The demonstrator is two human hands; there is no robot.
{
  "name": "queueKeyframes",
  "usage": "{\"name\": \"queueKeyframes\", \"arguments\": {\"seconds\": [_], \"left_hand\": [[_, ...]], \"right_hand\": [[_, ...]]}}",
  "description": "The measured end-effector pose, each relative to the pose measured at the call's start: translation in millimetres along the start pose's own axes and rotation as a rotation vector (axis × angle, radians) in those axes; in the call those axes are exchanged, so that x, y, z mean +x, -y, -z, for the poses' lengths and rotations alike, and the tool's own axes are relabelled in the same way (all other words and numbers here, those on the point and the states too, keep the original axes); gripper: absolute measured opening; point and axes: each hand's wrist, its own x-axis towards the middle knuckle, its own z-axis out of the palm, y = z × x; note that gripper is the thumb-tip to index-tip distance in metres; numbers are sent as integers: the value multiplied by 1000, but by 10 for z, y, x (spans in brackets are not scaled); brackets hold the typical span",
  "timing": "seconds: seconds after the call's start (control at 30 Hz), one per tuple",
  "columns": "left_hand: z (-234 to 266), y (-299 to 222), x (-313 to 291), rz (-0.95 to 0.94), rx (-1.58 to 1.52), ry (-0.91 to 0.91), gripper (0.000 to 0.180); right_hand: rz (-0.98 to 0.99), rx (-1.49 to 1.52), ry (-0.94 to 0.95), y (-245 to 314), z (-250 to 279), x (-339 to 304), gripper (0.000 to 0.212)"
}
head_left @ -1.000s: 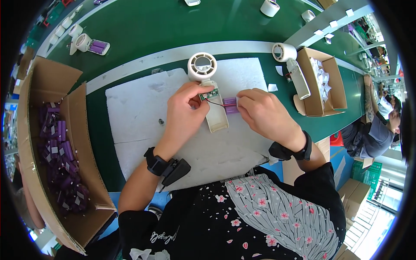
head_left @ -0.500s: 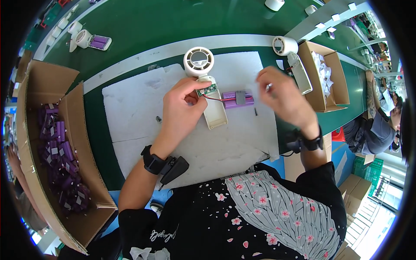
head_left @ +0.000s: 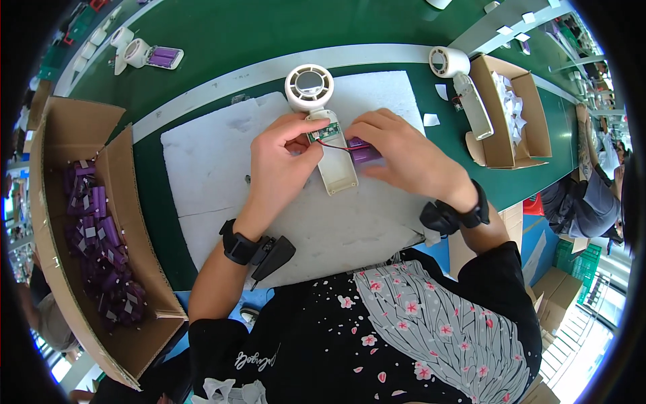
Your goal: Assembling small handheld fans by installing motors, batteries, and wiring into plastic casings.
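A white handheld fan (head_left: pixel 309 85) lies on the white foam sheet, its open handle casing (head_left: pixel 338 174) pointing toward me. My left hand (head_left: pixel 281 149) pinches the small green circuit board (head_left: pixel 328 132) at the upper part of the casing, between thumb and forefinger. Red and black wires run from the board to a purple battery pack (head_left: pixel 364 155) just right of the casing. My right hand (head_left: pixel 406 151) is closed over that pack, covering its right part; its fingertips are partly hidden.
The foam sheet (head_left: pixel 222 175) lies on a green table. At left, a cardboard box (head_left: pixel 138 269) holds several purple battery packs. A smaller box (head_left: pixel 538 128) with white pieces stands at right, beside another open fan (head_left: pixel 471 108). A further fan (head_left: pixel 138 52) lies far left.
My right hand has come left and down onto the battery pack, from apart at its right. My left hand keeps its pinch on the circuit board. The view has shifted slightly.
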Motion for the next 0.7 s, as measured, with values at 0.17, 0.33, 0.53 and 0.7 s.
{"name": "queueKeyframes", "arguments": {"seconds": [0.17, 0.33, 0.53, 0.7], "left_hand": [[67, -63, 28, 4, 54, 14, 36], [132, -85, 45, 7, 116, 63, 36], [194, -157, 65, -27, 270, 159, 40], [160, -167, 63, -96, 338, 133, 38]], "right_hand": [[-76, 330, 303, -95, 148, 30, 44], [-264, 785, 350, -147, 98, 5, 50], [-260, 1410, 462, -152, 94, -66, 76], [-366, 1378, 502, -92, 167, -49, 87]]}}
